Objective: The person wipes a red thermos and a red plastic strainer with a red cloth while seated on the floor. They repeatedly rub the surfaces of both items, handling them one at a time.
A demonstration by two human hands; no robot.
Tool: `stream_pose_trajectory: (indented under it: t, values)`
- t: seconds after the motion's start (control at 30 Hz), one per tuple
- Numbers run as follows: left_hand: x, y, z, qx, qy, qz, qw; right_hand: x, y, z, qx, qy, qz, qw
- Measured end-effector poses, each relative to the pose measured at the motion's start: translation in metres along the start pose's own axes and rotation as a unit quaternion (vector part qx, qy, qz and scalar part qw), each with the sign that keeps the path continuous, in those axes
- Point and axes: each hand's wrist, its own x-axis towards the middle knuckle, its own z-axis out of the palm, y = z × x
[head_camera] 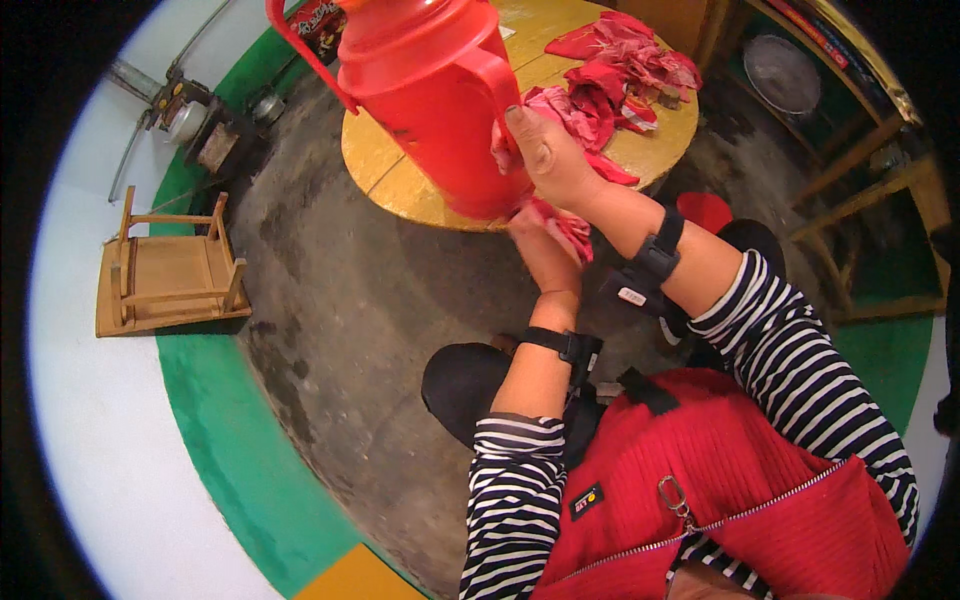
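A large red plastic thermos flask [427, 112] is held up, tilted, over the near edge of a round yellow table [382, 184]. My right hand [559, 161] grips the flask's side handle [491, 82], thumb pointing up. Below it, my left hand [544, 236] holds a crumpled red and pink cloth [574, 229] at the flask's lower end; the fingers are partly hidden and slightly blurred. The flask's carrying handle [307, 56] hangs out on the left. More crumpled red and pink cloths or wrappings [600, 90] lie on the table to the right of the flask.
An overturned wooden stool [172, 277] rests by the left wall. Farther back on that side are a small stove [217, 146] and metal pots [268, 107]. A red container [703, 212] is beside the table at right, with a wooden frame [862, 187] and round metal tray [781, 73] beyond.
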Motion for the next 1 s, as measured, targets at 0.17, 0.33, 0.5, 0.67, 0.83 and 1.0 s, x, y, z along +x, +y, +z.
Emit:
stream_pose_trajectory:
  t: [0.17,0.33,0.5,0.67,0.83,1.0]
  values:
    - [0.0,0.003,-0.005,0.074,0.007,0.159,0.984,0.001,0.002,-0.01,0.001,-0.035,0.016,0.999]
    - [-0.003,0.013,-0.045,0.006,0.034,0.019,0.999,-0.031,0.015,-0.039,-0.16,0.073,-0.019,0.984]
    - [-0.04,0.028,-0.049,0.043,-0.073,0.09,0.992,-0.107,0.035,-0.03,-0.234,0.01,0.09,0.968]
    - [-0.035,0.051,-0.065,-0.061,-0.168,-0.051,0.983,-0.117,0.059,-0.04,-0.067,0.072,0.213,0.972]
    - [0.03,0.098,-0.083,0.091,0.002,0.176,0.98,-0.067,0.093,-0.039,-0.299,0.182,0.095,0.932]
    - [0.066,0.139,-0.042,-0.009,0.043,0.169,0.985,-0.074,0.105,0.015,-0.244,0.172,0.133,0.945]
